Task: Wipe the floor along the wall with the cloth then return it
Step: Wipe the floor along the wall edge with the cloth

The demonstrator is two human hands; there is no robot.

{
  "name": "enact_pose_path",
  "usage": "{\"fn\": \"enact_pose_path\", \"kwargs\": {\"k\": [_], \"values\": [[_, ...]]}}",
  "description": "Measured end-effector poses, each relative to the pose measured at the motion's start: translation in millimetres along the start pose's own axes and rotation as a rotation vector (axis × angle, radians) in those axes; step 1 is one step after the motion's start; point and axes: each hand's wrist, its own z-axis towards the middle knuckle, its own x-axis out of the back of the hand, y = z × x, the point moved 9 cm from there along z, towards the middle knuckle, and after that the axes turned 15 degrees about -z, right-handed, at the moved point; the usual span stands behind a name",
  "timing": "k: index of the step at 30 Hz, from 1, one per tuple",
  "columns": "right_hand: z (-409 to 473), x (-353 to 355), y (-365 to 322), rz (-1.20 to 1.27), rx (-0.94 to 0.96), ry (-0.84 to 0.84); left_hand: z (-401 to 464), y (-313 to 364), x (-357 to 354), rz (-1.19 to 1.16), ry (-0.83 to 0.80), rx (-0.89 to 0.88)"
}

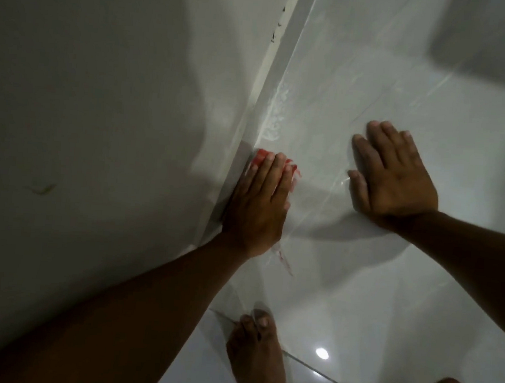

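Note:
My left hand [259, 204] lies flat on the glossy white floor tile [344, 274], pressed against the foot of the wall. Under its fingers is a cloth with red markings [261, 156]; only its far edge shows past the fingertips. My right hand [393, 175] rests palm down on the tile to the right, fingers spread, holding nothing. A whitish wet smear [277, 114] runs along the floor edge just beyond the cloth.
The white wall [101, 104] fills the left half, with a pale skirting strip [282, 60] running away up the frame. My two bare feet [258, 352] stand on the tile at the bottom, beside a tile joint. A faint red streak [283, 258] marks the floor near my left wrist.

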Motion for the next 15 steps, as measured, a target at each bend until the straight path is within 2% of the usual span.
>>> {"fn": "enact_pose_path", "kwargs": {"k": [4, 7, 11, 15], "values": [[-0.1, 0.6, -0.3, -0.002, 0.002, -0.005, 42.9, -5.9, 10.1, 0.013, 0.072, 0.021], [0.2, -2.9, 1.1, 0.009, -0.002, -0.037, 44.2, -4.5, 8.2, 0.015, 0.044, 0.057], [-1.3, -4.4, 2.0, -0.007, 0.01, -0.044, 19.4, 1.2, -0.2, 0.031, -0.026, -0.02], [-1.3, -8.6, 1.7, -0.011, 0.019, -0.099, 78.3, -5.6, 15.1, 0.011, 0.12, 0.022]]}}
